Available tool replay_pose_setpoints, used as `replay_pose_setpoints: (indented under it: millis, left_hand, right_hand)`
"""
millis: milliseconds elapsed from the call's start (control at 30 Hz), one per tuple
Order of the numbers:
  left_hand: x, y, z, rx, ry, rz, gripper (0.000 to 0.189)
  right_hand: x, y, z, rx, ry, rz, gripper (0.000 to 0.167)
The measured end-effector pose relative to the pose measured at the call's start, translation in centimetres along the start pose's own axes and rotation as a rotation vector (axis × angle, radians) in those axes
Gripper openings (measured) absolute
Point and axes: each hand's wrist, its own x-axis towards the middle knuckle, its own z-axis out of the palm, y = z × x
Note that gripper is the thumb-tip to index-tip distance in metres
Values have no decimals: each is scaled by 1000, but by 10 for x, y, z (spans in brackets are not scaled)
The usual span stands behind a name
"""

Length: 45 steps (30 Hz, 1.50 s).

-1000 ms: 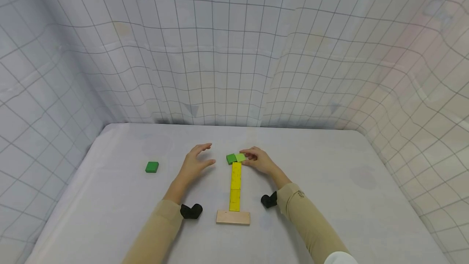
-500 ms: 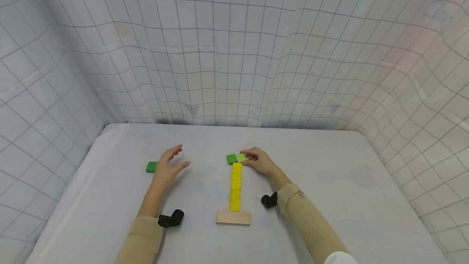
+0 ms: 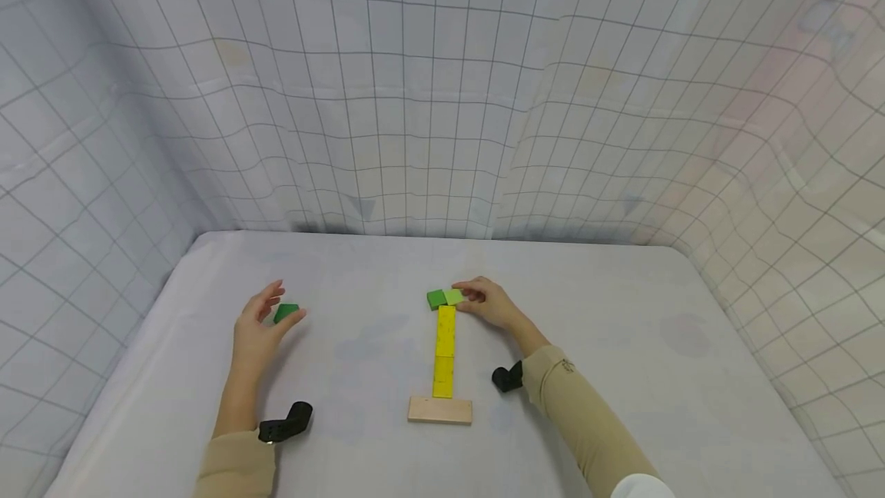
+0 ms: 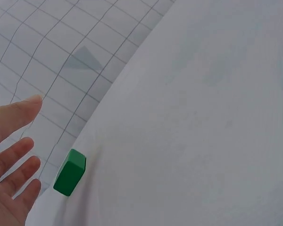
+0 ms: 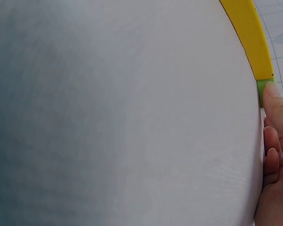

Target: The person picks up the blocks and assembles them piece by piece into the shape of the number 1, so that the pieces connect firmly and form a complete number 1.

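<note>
My left hand is around a lone dark green block at the left of the table, thumb on one side and fingers on the other. In the left wrist view that green block stands apart from the spread fingers. At the middle, my right hand pinches a light green block between thumb and fingertips. Another dark green block touches it on the left. Two yellow strips lie end to end below this pair. In the right wrist view the thumb presses the light green block.
A plain wooden plank lies crosswise at the near end of the yellow strips. The white-covered table is ringed by a gridded curtain. Black wrist mounts stick out from both sleeves.
My left hand has moved left from beside the green pair to the lone dark green block. My right hand and the block arrangement have stayed in place.
</note>
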Motion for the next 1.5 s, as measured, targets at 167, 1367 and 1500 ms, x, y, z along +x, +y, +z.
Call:
replay_pose_setpoints:
  millis: [167, 1367, 1500]
  left_hand:
    - [-3, -4, -9, 19, 28, -55, 64]
    - [-13, -21, 1, 95, 59, -128, 58]
    - [-12, -22, 3, 126, 73, -99, 54]
  right_hand:
    - [-1, 0, -1, -2, 2, 0, 37]
    - [0, -1, -1, 0, 4, -4, 37]
    - [0, -2, -1, -16, -1, 6, 37]
